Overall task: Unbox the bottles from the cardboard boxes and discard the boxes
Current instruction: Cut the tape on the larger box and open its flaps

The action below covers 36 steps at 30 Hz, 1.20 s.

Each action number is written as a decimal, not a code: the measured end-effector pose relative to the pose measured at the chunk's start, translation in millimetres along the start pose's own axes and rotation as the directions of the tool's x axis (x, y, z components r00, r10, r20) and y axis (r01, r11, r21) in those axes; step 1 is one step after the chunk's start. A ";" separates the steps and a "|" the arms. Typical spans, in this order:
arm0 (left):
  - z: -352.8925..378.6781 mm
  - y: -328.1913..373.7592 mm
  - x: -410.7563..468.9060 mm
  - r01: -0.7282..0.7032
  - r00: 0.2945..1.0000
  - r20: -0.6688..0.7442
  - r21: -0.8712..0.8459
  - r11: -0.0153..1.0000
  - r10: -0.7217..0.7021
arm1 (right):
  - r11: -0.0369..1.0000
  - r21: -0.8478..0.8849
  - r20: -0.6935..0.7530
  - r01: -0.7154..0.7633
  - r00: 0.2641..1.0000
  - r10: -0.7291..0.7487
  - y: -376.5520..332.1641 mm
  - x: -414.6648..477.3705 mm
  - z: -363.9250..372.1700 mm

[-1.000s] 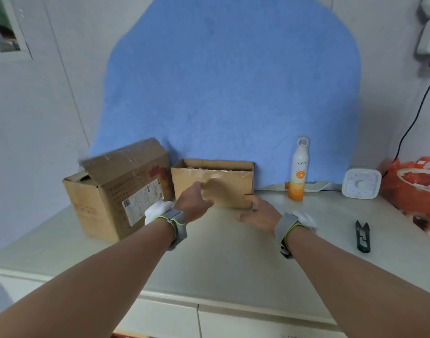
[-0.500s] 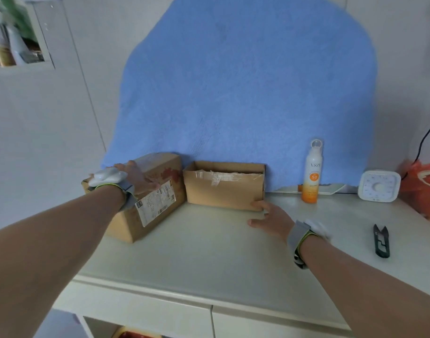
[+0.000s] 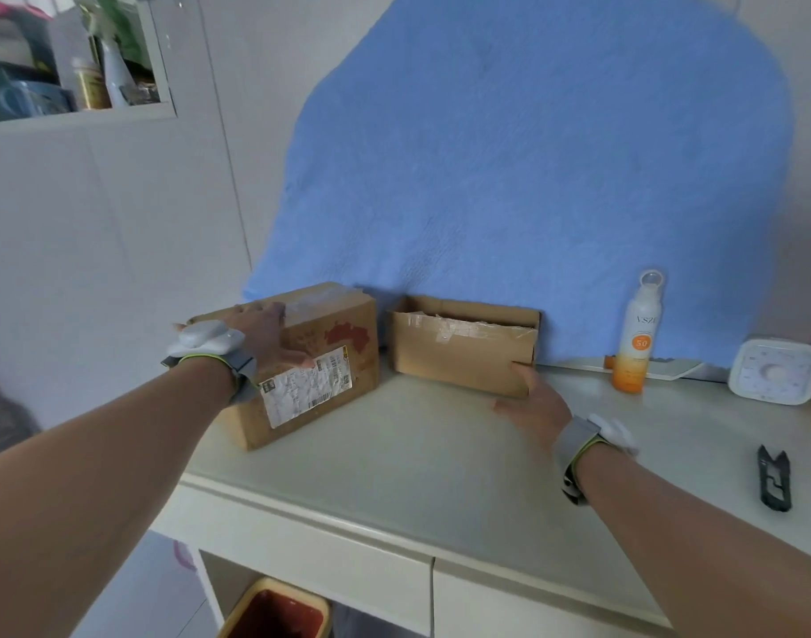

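Yellow-rimmed bin point(image 3: 274, 610), cut off by the lower frame edge, sits below the bench point(image 3: 394, 462); its contents read only as a dark red blur. Black snips point(image 3: 773, 483) lie on the bench at my near right, apart from everything else.

My right hand point(image 3: 532, 402) rests on the bench at the lower right corner of the open cardboard box point(image 3: 459, 361). It is relaxed and wide, one finger touching the front face. The remaining fingers are hidden behind the hand, so I cannot tell whether they reach round the corner.

My left hand point(image 3: 261, 333) lies over the top front edge of the closed cardboard box point(image 3: 348, 356). Its fingers are spread fairly straight on the lid and the thumb runs down the front, beside the crumpled label. Both boxes stand at the back of the bench, just beside each other.

Torn tape lines the open box's rim, and its front wall hides the inside. A white-and-orange spray bottle point(image 3: 638, 343) stands upright further right, near a white timer point(image 3: 774, 373). Blue cloth point(image 3: 532, 177) hangs behind them. Items on the shelf point(image 3: 72, 117) at upper left are too blurred to name.
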State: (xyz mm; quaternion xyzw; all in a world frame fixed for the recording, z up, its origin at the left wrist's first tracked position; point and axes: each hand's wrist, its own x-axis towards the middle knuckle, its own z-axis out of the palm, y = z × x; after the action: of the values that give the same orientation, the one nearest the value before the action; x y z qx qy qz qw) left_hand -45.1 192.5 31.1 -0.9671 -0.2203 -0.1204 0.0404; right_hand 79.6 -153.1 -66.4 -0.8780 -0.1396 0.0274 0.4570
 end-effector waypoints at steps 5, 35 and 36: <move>-8.9 -36.6 -30.1 -0.124 0.992 -0.034 -0.061 0.990 0.122 | 0.998 0.039 -0.039 -0.056 0.998 0.058 -11.8 3.0 7.3; -16.9 133.2 -37.1 -0.563 0.819 -0.044 -0.258 0.785 0.572 | 0.802 0.559 0.030 -0.210 0.972 0.234 -1.8 -19.7 -71.7; -15.8 141.8 -36.7 -0.560 0.823 -0.051 -0.244 0.792 0.566 | 0.804 0.556 0.026 -0.213 0.971 0.239 -0.7 -20.4 -74.8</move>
State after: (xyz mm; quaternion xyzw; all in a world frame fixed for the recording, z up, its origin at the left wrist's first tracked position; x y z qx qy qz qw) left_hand -18.8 47.6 33.7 -0.9874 0.0935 -0.1176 -0.0497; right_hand 73.0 -217.7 -24.0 -0.7183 -0.0098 0.1012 0.6882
